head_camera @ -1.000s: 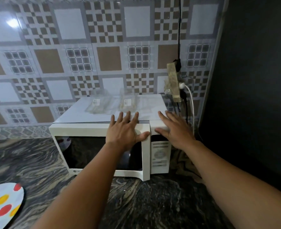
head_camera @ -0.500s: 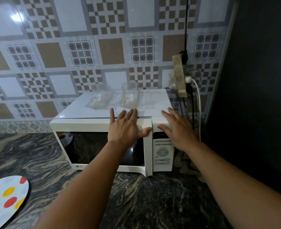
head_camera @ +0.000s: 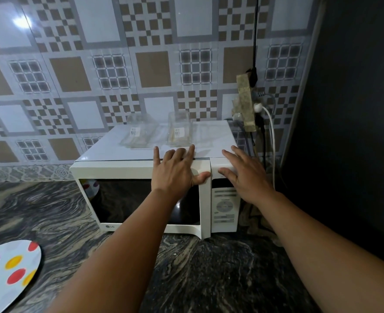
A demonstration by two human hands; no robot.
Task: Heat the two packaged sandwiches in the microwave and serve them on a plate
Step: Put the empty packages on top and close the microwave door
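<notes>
Sandwiches are not heated yet: the two clear packs, the left pack (head_camera: pixel 139 134) and the right pack (head_camera: pixel 179 132), lie side by side on the roof of the microwave (head_camera: pixel 141 195), towards its back edge and near the tiled wall (head_camera: pixel 118 64). They are probably parked there to leave both your hands free for the door.

Your left hand (head_camera: pixel 175 171) lies flat on the top right part of the microwave door (head_camera: pixel 139 199). Its fingers are straight and reach over the front edge of the roof, and the thumb hooks at the right edge of the door. It holds nothing. I judge that this hand looks for a grip to pull the door, which seems shut or nearly shut.

Your right hand (head_camera: pixel 245 175) is spread open on the top corner above the control panel (head_camera: pixel 225 206), fingers straight, also holding nothing. It seems to press there so the oven does not slide on the counter (head_camera: pixel 209 267) when the door is pulled.

Your plate with coloured dots (head_camera: pixel 8 272) waits at the left edge of the counter, well apart from the microwave. Behind the right side of the oven, plugs and cables (head_camera: pixel 263 123) hang at the wall, so keep your right arm away from them.
</notes>
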